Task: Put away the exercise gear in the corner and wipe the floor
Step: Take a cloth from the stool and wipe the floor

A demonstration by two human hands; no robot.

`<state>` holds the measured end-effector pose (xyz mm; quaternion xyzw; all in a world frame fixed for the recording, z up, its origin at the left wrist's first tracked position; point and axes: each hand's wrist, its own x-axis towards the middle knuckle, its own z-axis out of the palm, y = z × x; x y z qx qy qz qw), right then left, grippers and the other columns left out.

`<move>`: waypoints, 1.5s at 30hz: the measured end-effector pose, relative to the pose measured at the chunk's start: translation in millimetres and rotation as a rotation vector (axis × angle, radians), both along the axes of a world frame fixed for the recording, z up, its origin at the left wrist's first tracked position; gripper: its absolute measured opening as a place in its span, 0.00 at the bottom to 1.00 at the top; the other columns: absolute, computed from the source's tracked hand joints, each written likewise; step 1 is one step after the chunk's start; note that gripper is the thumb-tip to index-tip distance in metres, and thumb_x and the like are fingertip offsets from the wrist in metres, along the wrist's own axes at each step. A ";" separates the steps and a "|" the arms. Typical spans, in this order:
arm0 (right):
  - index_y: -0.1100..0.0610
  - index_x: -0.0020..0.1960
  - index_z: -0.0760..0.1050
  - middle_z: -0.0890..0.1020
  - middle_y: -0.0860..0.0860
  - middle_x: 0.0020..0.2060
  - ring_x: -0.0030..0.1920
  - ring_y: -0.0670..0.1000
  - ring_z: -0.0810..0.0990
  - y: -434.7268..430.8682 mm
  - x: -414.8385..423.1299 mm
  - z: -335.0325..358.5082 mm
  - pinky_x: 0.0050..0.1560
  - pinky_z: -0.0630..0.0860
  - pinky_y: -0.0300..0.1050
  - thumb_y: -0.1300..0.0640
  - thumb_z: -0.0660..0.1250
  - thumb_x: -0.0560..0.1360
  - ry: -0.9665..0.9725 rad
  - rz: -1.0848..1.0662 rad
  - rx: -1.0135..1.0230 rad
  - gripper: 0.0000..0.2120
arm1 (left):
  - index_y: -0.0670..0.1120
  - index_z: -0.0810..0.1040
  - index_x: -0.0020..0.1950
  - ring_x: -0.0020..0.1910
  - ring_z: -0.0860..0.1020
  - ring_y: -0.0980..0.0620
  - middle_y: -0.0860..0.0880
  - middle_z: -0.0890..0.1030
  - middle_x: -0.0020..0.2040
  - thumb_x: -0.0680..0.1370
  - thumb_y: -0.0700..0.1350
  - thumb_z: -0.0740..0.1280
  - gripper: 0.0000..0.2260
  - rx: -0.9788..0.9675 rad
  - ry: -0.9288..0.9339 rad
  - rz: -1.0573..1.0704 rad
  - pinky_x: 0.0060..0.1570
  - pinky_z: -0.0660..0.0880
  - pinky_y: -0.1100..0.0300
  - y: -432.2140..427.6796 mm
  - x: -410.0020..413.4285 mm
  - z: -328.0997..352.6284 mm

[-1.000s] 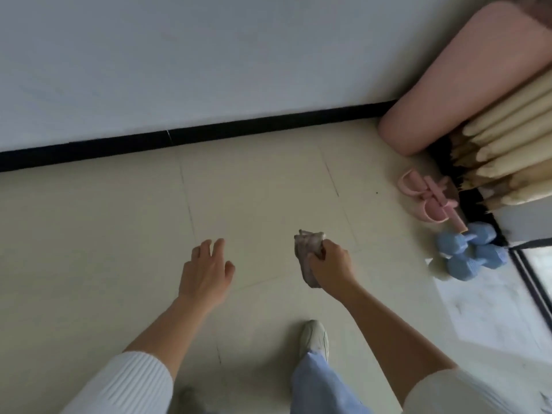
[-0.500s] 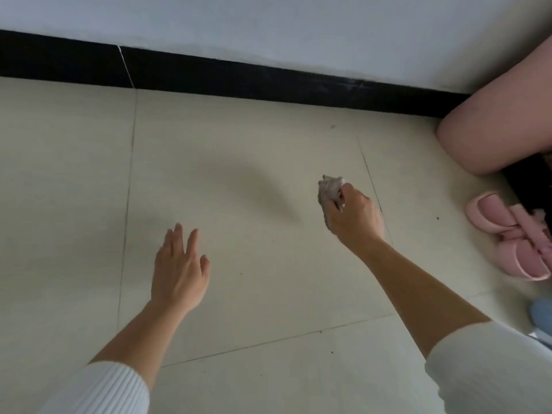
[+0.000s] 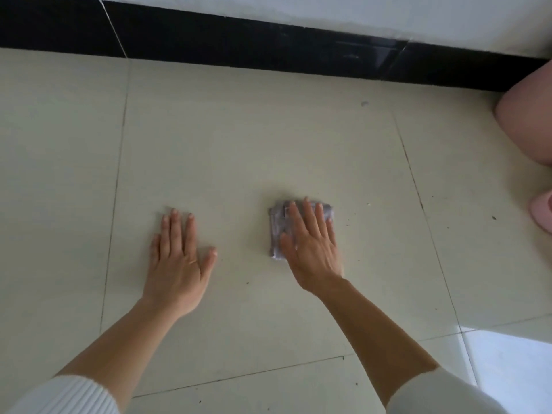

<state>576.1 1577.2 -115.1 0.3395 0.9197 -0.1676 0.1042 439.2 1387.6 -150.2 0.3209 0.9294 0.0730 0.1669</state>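
Note:
A small grey folded cloth (image 3: 277, 231) lies on the pale floor tiles (image 3: 239, 138), a short way out from the wall. My right hand (image 3: 312, 249) presses flat on top of it, fingers spread, covering most of it. My left hand (image 3: 179, 258) rests flat on the bare tile to the left of the cloth, fingers apart and holding nothing. At the right edge I see part of a rolled pink exercise mat (image 3: 528, 124) and, below it, the rim of a pink piece of gear (image 3: 542, 212). The blue dumbbells are out of view.
A black skirting board (image 3: 239, 46) runs along the foot of the white wall at the top. Small dark specks dot the tiles near the cloth. Bright light falls on the floor at the lower right (image 3: 513, 366).
I have come down close to the floor. The right hand has laid the bunched cloth flat and now presses on it. The left hand has dropped onto the tile.

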 end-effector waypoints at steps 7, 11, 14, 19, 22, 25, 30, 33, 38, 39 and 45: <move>0.50 0.75 0.31 0.33 0.49 0.74 0.74 0.52 0.30 -27.8 -38.7 -32.8 0.73 0.29 0.49 0.46 0.34 0.79 0.013 0.095 0.074 0.26 | 0.43 0.52 0.77 0.76 0.49 0.44 0.40 0.51 0.77 0.76 0.61 0.44 0.34 -0.019 0.002 -0.001 0.71 0.45 0.51 4.5 -0.5 0.0; 0.49 0.78 0.41 0.43 0.50 0.78 0.77 0.54 0.37 15.1 -75.0 -32.0 0.74 0.32 0.49 0.45 0.38 0.81 0.013 0.362 0.106 0.27 | 0.43 0.52 0.77 0.76 0.49 0.44 0.41 0.50 0.77 0.77 0.61 0.45 0.33 -0.016 -0.006 -0.004 0.70 0.45 0.51 -2.2 1.0 -4.5; 0.46 0.78 0.42 0.44 0.49 0.78 0.77 0.54 0.38 55.1 -118.8 -32.6 0.75 0.35 0.52 0.45 0.42 0.82 0.001 0.281 0.108 0.25 | 0.47 0.40 0.76 0.76 0.40 0.49 0.48 0.37 0.75 0.75 0.63 0.41 0.34 -0.004 -0.027 0.003 0.70 0.38 0.54 -2.8 -1.9 -6.8; 0.42 0.77 0.41 0.41 0.51 0.78 0.77 0.54 0.36 94.9 -136.3 -37.1 0.75 0.35 0.56 0.41 0.41 0.81 -0.011 -0.061 0.096 0.26 | 0.51 0.26 0.69 0.72 0.27 0.54 0.53 0.23 0.69 0.70 0.65 0.33 0.33 0.002 -0.080 0.027 0.67 0.28 0.59 -1.6 -6.0 -3.2; 0.43 0.78 0.41 0.41 0.52 0.78 0.77 0.54 0.37 94.1 -122.1 -37.1 0.75 0.36 0.54 0.42 0.41 0.81 0.010 -0.182 0.088 0.26 | 0.52 0.23 0.68 0.71 0.26 0.54 0.53 0.21 0.67 0.69 0.66 0.32 0.33 -0.006 -0.100 0.027 0.65 0.27 0.60 -1.5 -8.1 -2.4; 0.43 0.78 0.40 0.40 0.52 0.78 0.77 0.54 0.36 84.9 -104.7 -34.9 0.75 0.35 0.53 0.42 0.42 0.82 -0.007 -0.181 0.072 0.26 | 0.51 0.23 0.67 0.71 0.27 0.54 0.53 0.21 0.67 0.69 0.66 0.31 0.33 -0.013 -0.110 0.027 0.66 0.28 0.59 -1.6 -7.9 -1.6; 0.43 0.77 0.39 0.41 0.53 0.78 0.77 0.55 0.36 41.3 -51.2 -31.4 0.74 0.33 0.49 0.42 0.41 0.81 -0.045 -0.009 0.091 0.26 | 0.50 0.26 0.70 0.71 0.26 0.54 0.53 0.23 0.69 0.69 0.66 0.32 0.35 -0.015 -0.120 0.035 0.67 0.28 0.59 -0.1 -8.6 -2.2; 0.44 0.76 0.39 0.43 0.53 0.78 0.76 0.55 0.35 -4.6 -10.3 -30.6 0.74 0.33 0.50 0.42 0.41 0.81 -0.033 0.112 0.079 0.26 | 0.48 0.35 0.76 0.73 0.30 0.52 0.49 0.30 0.74 0.69 0.66 0.34 0.38 -0.032 -0.123 0.046 0.69 0.31 0.57 1.8 -7.7 -0.9; 0.46 0.77 0.52 0.55 0.56 0.77 0.77 0.58 0.47 -78.1 56.5 -31.0 0.73 0.49 0.56 0.44 0.45 0.82 -0.006 0.420 0.104 0.24 | 0.47 0.41 0.77 0.75 0.35 0.48 0.45 0.37 0.77 0.68 0.66 0.35 0.40 -0.038 -0.113 0.031 0.72 0.36 0.53 3.8 -6.8 3.3; 0.45 0.77 0.53 0.56 0.55 0.76 0.77 0.58 0.49 -79.5 67.6 -31.5 0.72 0.50 0.55 0.44 0.46 0.82 -0.004 0.537 0.106 0.24 | 0.47 0.40 0.77 0.75 0.35 0.49 0.45 0.36 0.77 0.68 0.66 0.35 0.41 -0.040 -0.118 0.030 0.72 0.36 0.53 2.8 -6.4 3.2; 0.43 0.76 0.54 0.56 0.51 0.76 0.76 0.57 0.54 20.1 46.8 -43.0 0.72 0.52 0.54 0.42 0.47 0.80 0.014 0.881 0.239 0.25 | 0.48 0.39 0.77 0.75 0.33 0.50 0.46 0.35 0.77 0.68 0.67 0.37 0.40 -0.043 -0.099 0.026 0.72 0.35 0.54 0.9 -11.6 -0.4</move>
